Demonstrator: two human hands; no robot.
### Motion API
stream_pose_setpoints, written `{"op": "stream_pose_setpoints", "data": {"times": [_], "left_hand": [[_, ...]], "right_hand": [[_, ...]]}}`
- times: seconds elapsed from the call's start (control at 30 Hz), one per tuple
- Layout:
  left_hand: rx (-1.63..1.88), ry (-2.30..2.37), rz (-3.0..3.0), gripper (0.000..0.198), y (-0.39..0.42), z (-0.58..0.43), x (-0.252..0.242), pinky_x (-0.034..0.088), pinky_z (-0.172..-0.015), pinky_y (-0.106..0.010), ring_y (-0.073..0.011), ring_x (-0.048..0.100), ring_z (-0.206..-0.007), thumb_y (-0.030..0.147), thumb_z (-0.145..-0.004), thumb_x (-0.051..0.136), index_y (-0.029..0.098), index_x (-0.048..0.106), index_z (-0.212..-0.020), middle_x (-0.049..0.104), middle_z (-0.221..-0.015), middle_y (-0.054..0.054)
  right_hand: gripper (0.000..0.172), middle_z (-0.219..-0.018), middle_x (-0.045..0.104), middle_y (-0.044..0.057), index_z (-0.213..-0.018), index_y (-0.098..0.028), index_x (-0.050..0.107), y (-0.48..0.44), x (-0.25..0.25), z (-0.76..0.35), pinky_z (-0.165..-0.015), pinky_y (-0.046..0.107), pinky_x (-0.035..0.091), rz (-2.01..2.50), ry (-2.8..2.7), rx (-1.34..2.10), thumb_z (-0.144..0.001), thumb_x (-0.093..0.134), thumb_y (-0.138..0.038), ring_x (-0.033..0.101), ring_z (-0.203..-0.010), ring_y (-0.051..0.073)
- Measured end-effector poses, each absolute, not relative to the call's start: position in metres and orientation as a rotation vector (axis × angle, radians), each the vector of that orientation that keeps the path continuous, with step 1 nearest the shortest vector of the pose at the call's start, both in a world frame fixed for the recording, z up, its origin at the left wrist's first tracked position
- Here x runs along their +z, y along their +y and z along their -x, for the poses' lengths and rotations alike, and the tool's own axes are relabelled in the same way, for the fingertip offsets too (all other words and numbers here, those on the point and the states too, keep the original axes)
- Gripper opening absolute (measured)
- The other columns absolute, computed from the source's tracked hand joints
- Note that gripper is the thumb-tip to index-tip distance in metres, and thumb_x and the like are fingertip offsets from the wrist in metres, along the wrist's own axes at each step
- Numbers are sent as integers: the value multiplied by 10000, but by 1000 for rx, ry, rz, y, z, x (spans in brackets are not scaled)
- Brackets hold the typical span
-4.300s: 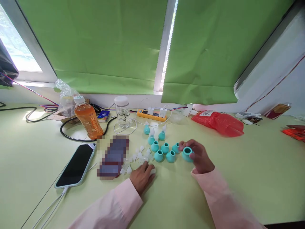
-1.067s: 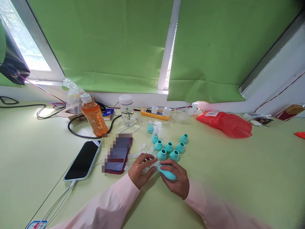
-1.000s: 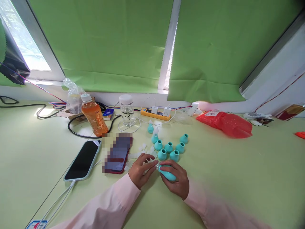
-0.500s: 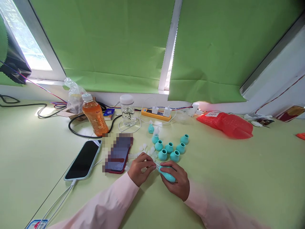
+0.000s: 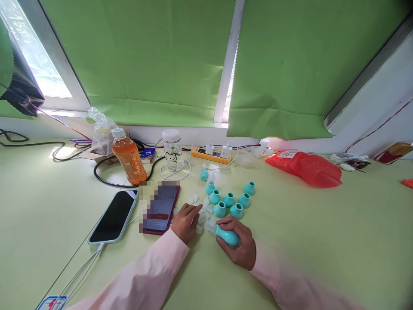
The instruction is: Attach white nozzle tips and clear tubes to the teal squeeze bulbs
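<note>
My right hand (image 5: 241,246) is wrapped round a teal rubber bulb syringe (image 5: 227,237), which lies on its side just above the table. A clear plastic nozzle (image 5: 210,225) sits in its mouth and points left. My left hand (image 5: 184,223) is over a loose pile of clear plastic pieces (image 5: 204,215), index finger stretched out among them; its other fingertips are partly hidden. Beyond the hands, several open-mouthed teal bulbs (image 5: 236,210) stand upright. Behind these, a teal bulb with a clear tip (image 5: 204,174) and another with a clear top (image 5: 210,187) stand upright.
Left of the pile lie a red-edged phone (image 5: 161,209) and a phone in a pale case (image 5: 113,216) with a white cable. Farther back stand an orange drink bottle (image 5: 129,157), a clear jar (image 5: 173,150), a yellow power strip (image 5: 211,156) and a red plastic bag (image 5: 305,168).
My left hand has left the nozzle and moved left onto the pile, its index finger now extended. The right hand keeps the bulb syringe almost where it was.
</note>
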State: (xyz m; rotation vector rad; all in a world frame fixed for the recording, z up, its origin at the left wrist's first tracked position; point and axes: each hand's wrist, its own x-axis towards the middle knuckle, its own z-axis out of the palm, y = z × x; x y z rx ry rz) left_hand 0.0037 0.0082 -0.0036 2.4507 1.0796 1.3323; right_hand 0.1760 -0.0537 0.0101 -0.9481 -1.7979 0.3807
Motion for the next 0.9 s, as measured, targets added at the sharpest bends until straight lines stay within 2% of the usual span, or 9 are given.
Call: {"op": "stream_pose_setpoints", "data": {"times": [0.13, 0.23, 0.3, 0.4, 0.47, 0.57, 0.63, 0.77, 0.9], "left_hand": [[1385, 969, -2380, 242, -8, -7, 7, 436, -597, -256, -138, 507, -688, 144, -779, 368, 140, 516, -970, 583, -762, -74], [1128, 937, -2484, 201, -21, -12, 14, 394, -502, -248, -144, 494, -581, 269, -767, 395, 129, 537, -793, 549, -617, -58], [998, 1003, -2555, 256, -26, -16, 13, 346, -433, -237, -136, 467, -488, 342, -756, 399, 146, 518, -643, 502, -506, -36], [997, 1049, -2604, 309, -28, -20, 7, 280, -385, -219, -111, 418, -399, 339, -772, 363, 166, 467, -538, 435, -419, -6], [1044, 1001, -2634, 303, -29, -21, 3, 258, -389, -217, -102, 402, -390, 289, -778, 342, 170, 447, -520, 419, -411, 0], [1049, 939, -2622, 315, -31, -22, 0, 223, -396, -230, -94, 354, -376, 223, -777, 309, 172, 409, -483, 380, -394, 8], [1003, 900, -2531, 339, -32, -23, 0, 206, -401, -235, -84, 310, -369, 215, -781, 287, 172, 373, -457, 331, -388, 21], [853, 888, -2210, 368, -35, -24, 6, 184, -407, -228, -65, 242, -379, 286, -795, 295, 164, 308, -448, 229, -406, 51], [777, 844, -1906, 413, -36, -24, 14, 162, -404, -221, -58, 203, -400, 393, -777, 320, 157, 293, -440, 198, -416, 56]], "right_hand": [[186, -809, 583, 56, -811, -195, 479, -55, 16, -171, -665, 314, 462, 932, -1806, 474, -645, 551, -152, 562, -753, 181], [174, -799, 577, 47, -783, -196, 472, -58, 18, -167, -664, 299, 458, 920, -1783, 537, -638, 551, -143, 558, -742, 170], [155, -798, 573, 44, -761, -195, 471, -61, 18, -165, -666, 291, 455, 922, -1784, 567, -636, 547, -142, 556, -748, 168], [176, -789, 575, 39, -796, -191, 486, -64, 17, -164, -673, 282, 450, 969, -1839, 595, -634, 548, -162, 553, -750, 170], [180, -734, 580, 26, -795, -184, 499, -64, 16, -164, -633, 266, 451, 998, -1923, 605, -627, 562, -193, 554, -685, 161], [88, -619, 570, 3, -707, -177, 515, -63, 16, -165, -540, 239, 439, 1000, -2071, 622, -652, 548, -237, 537, -557, 136], [78, -599, 576, -1, -687, -178, 532, -62, 19, -165, -522, 230, 435, 977, -2126, 642, -687, 523, -255, 539, -539, 130], [136, -599, 600, -4, -697, -186, 575, -61, 26, -168, -517, 221, 443, 917, -2120, 649, -712, 519, -310, 562, -561, 132], [175, -589, 599, -14, -715, -191, 593, -59, 23, -172, -468, 214, 426, 911, -2091, 708, -701, 531, -354, 546, -524, 123]]}}
